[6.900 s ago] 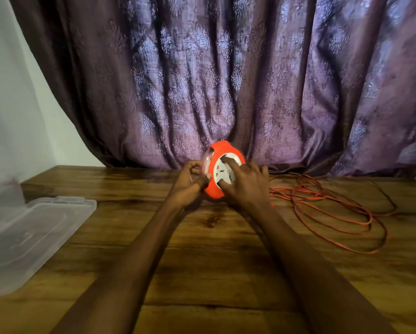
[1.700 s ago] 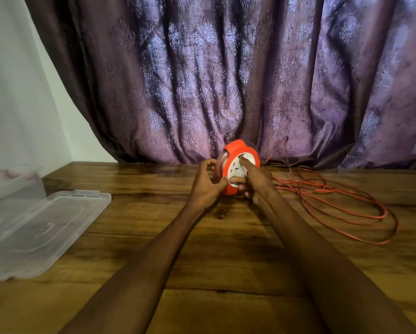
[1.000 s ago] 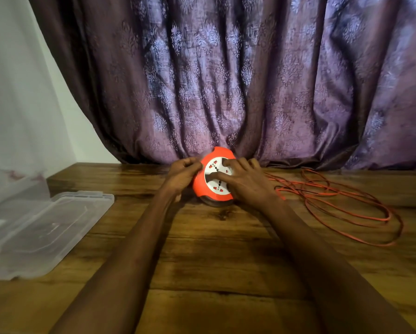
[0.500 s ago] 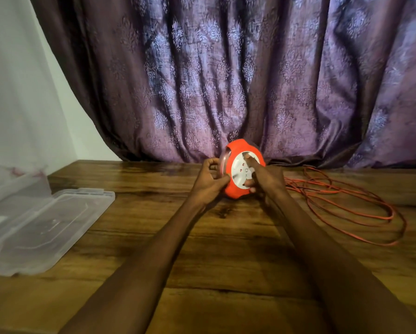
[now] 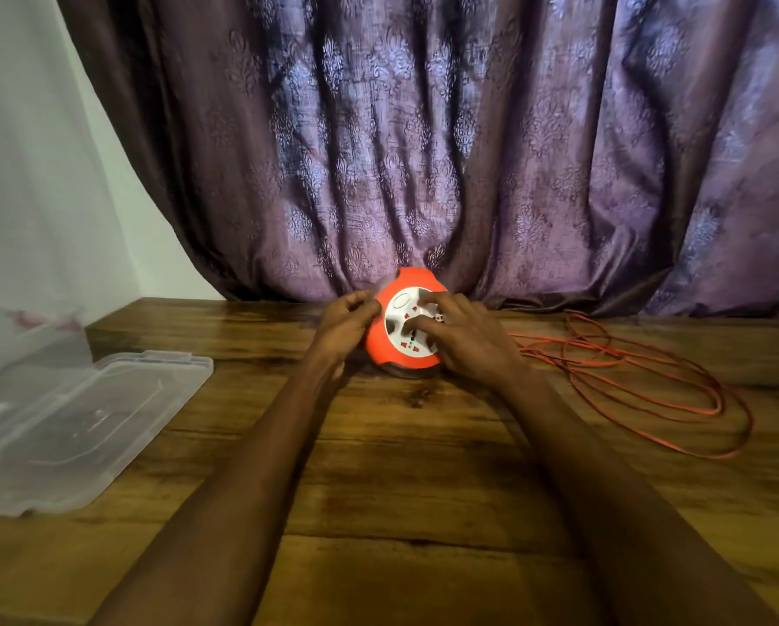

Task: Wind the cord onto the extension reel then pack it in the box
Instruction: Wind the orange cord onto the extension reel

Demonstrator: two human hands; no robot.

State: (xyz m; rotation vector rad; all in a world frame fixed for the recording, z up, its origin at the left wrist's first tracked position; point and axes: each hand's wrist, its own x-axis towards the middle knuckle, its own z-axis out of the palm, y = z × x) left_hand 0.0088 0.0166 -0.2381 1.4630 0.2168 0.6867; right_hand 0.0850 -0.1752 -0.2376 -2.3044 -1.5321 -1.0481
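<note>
Centrally, at the far edge of the wooden table (image 5: 401, 481), the orange extension reel (image 5: 381, 350) is seen tilted so that its white socket face (image 5: 403, 320) is turned up toward the camera. The reel's left rim is gripped by the left hand (image 5: 345, 325), whose fingers are curled round the orange edge. The right hand (image 5: 464, 341) is laid over the socket face from 3 o'clock, with spread, bent fingers pressed on the white disc; whether anything is pinched beneath them cannot be told. Small red and dark marks are visible on the socket face, but no writing or brand can be read.

From behind the right hand, the orange cord (image 5: 640, 377) is led out toward 3 o'clock, where it is spread in several loose, overlapping loops on the table, well apart from the reel. How much cord is already wound on the reel cannot be told, as the groove is hidden.

At 9 o'clock, a clear plastic lid (image 5: 85, 422) is laid flat on the table's left edge, and beyond it, toward 10 o'clock, the wall of a clear plastic box (image 5: 22, 341) is partly shown at the frame edge. Nothing is placed between reel and box but bare wood.

At 12 o'clock, directly behind the reel, a purple patterned curtain (image 5: 469, 151) is hung down to the table's back edge, with its folds just beside the reel's upper rim. A pale wall (image 5: 40, 173) is exposed at the upper left.
</note>
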